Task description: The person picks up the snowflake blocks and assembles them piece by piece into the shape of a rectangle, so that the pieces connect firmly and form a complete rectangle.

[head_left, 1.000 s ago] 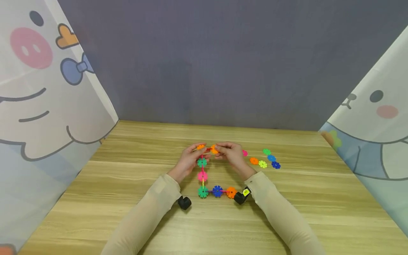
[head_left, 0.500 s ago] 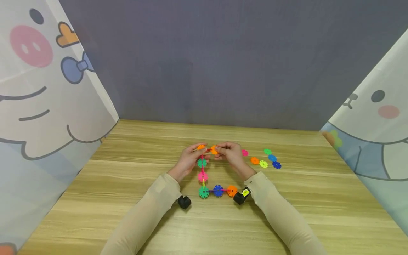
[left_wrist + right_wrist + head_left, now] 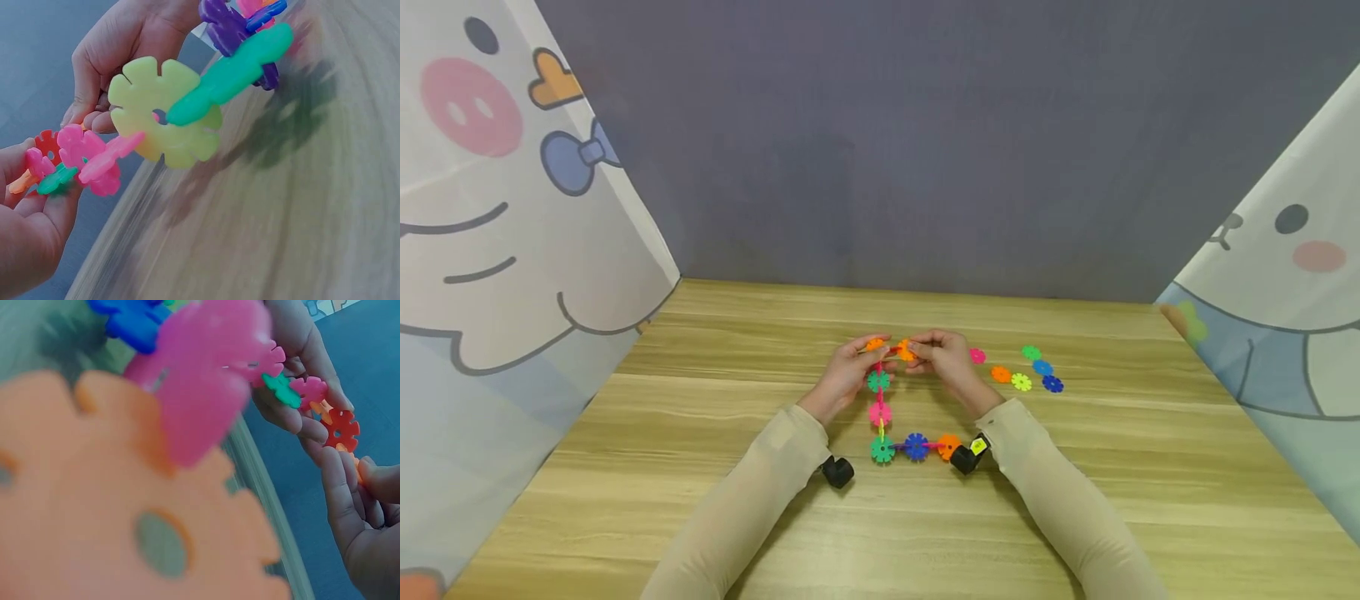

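Slotted plastic snowflake discs are joined edge to edge in an L-shaped chain. My left hand (image 3: 842, 379) grips the chain's far end, around an orange disc (image 3: 875, 343). With thumb and fingers, my right hand (image 3: 951, 365) pinches another orange disc (image 3: 906, 350). A red disc (image 3: 342, 430) bridges the two between my hands. Towards me the chain runs through a green disc (image 3: 878, 381), a pink disc (image 3: 880, 414), a yellow disc (image 3: 140, 94) and a second green disc (image 3: 882, 450). There it turns right to a blue disc (image 3: 917, 447) and an orange end disc (image 3: 949, 447).
Right of my hands, loose discs lie flat on the wooden table (image 3: 1150, 467): pink (image 3: 977, 356), orange (image 3: 1001, 374), yellow (image 3: 1021, 382), green (image 3: 1032, 352), light blue (image 3: 1042, 367) and dark blue (image 3: 1053, 384). A grey backdrop (image 3: 880, 167) rises behind the table.
Both hands keep their hold on the chain in nearly the same pose. The head view has shifted very slightly; the loose discs lie as before.
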A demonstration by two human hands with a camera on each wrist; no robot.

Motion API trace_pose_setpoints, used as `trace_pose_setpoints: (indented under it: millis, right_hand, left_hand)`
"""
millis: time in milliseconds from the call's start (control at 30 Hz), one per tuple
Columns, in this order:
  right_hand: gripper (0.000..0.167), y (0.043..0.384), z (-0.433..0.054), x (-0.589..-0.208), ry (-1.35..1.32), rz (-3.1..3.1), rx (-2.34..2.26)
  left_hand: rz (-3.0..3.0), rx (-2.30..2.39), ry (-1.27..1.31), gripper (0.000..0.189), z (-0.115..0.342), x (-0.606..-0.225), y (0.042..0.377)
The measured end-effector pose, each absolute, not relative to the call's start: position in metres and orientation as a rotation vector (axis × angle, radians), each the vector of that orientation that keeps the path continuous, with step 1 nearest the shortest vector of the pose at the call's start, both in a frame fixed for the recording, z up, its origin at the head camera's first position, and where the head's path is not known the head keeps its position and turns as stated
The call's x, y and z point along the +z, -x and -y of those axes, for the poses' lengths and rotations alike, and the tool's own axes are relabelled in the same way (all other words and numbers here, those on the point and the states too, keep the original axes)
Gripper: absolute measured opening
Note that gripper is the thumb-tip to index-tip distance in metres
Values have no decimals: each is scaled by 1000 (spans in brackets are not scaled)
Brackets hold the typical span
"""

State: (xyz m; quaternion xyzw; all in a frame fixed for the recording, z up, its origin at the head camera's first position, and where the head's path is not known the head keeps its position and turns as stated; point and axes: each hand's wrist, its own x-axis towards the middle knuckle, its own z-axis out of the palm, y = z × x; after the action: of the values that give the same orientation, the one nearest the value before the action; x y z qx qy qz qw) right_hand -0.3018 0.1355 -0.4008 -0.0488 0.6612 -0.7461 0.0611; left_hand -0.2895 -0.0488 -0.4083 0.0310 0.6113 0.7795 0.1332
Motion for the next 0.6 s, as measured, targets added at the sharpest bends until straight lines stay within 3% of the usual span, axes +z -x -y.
trace_pose_setpoints:
  millis: [600]
  right_hand:
    - [18,303,-145,-386,300,-2123,-2156]
  left_hand:
    - [-1712,2265,-128,38,39,-391,292]
